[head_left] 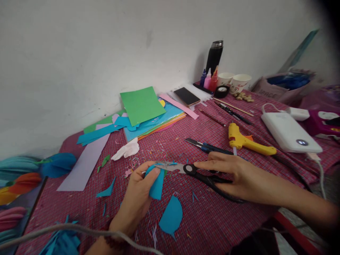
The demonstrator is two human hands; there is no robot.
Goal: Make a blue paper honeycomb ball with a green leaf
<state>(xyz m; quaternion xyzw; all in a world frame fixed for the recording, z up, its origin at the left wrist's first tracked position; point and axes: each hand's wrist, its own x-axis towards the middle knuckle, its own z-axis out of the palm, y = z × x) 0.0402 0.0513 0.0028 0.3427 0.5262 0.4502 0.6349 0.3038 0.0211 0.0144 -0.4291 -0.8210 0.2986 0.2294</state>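
My left hand point(142, 187) pinches a small piece of blue paper point(157, 186) between thumb and fingers, over the front middle of the table. My right hand point(225, 173) grips black-handled scissors point(205, 180), fingers through the handles. The metal blades point left and lie at the top edge of the blue paper, close to my left thumb. Just how far the blades are parted is hard to see. Below lies a cut blue leaf-shaped piece point(171, 216). Blue offcuts point(107, 189) and tiny paper snippets are scattered around my hands.
Behind my hands is a stack of colored paper with a green sheet point(142, 105) on top. A utility knife point(204, 145), yellow glue gun point(247, 141), white power bank point(290, 132) and phone point(187, 96) lie rightward. A cable point(87, 228) crosses the front left.
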